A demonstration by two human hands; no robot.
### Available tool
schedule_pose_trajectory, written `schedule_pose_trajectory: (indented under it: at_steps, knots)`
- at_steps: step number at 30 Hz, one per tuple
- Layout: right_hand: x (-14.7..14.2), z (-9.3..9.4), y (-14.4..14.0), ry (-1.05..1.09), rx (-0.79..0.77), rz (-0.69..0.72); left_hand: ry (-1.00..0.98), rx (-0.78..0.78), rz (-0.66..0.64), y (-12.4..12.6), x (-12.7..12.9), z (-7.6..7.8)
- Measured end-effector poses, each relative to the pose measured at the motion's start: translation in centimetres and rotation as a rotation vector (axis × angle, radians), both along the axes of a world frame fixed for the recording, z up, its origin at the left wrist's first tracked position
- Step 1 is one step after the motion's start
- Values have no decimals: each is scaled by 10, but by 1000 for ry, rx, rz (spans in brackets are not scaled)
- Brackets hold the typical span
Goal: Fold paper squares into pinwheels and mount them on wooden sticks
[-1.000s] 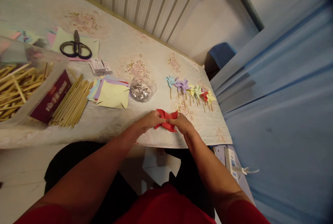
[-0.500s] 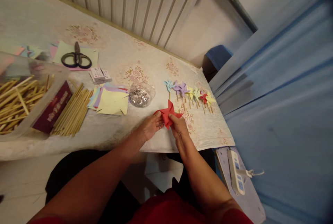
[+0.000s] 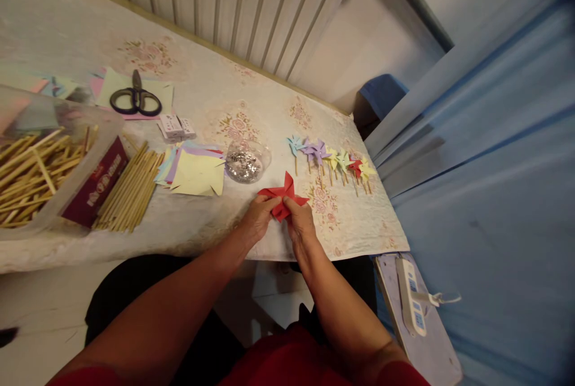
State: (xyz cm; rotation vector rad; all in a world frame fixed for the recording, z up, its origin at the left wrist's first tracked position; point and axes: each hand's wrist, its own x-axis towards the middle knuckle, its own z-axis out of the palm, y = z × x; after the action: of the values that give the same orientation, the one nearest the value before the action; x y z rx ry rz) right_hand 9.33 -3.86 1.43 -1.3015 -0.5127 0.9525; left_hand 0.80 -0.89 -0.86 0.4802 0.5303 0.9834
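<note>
A red paper pinwheel (its pointed vanes folded toward the centre) is held just above the near edge of the table, tilted, one vane pointing upward.

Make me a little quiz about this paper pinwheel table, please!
1. True or false: both the left hand and the right hand hold the red paper pinwheel.
2. What lies on the pale sheets at the far left of the table? A) scissors B) a spoon C) a ruler
3. Fill in: the small clear bowl holds shiny ______ bits.

Key: 1 true. 2 A, the scissors. 3 silver.
</note>
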Motion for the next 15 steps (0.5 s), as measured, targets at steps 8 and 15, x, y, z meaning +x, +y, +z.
schedule_pose_trajectory:
  at_steps: [8,15]
  knots:
    - [-4,-2,-1,32,-19,-31,107,16,18,1,1,-2]
    - [-3,0,-4,-18,-13,-8,136,41,1,3,-2,-1]
